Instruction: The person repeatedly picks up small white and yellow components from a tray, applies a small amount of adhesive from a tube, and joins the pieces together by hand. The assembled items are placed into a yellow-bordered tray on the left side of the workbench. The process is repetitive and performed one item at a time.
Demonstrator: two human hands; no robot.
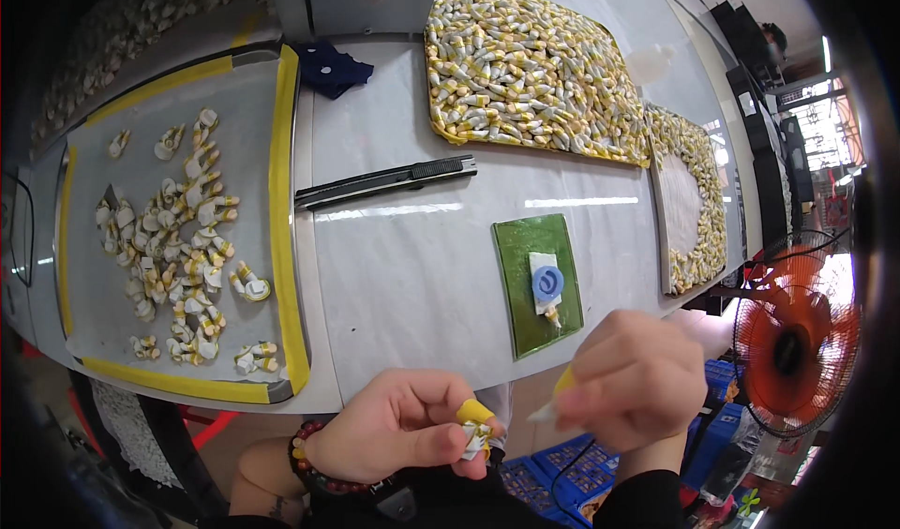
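My left hand (389,431) is closed around a small white and yellow piece (475,443), pinched between thumb and fingers above the near table edge. To its right my right hand (642,379) is closed too. It pinches a small pale-tipped piece (544,415) with some yellow showing above; motion blurs it and the fingers hide part of it. Beyond the right hand lies a green rectangular plate (527,327). On the plate are a white pad, a blue ring (547,284) and a small tipped piece (554,318).
At left, a yellow-taped tray (291,154) holds many clustered white and yellow pieces (187,248). A black cutter knife (384,182) lies mid-table. Farther back stand a full tray of such pieces (534,70) and a partly filled tray (680,201). An orange fan (797,332) is at right.
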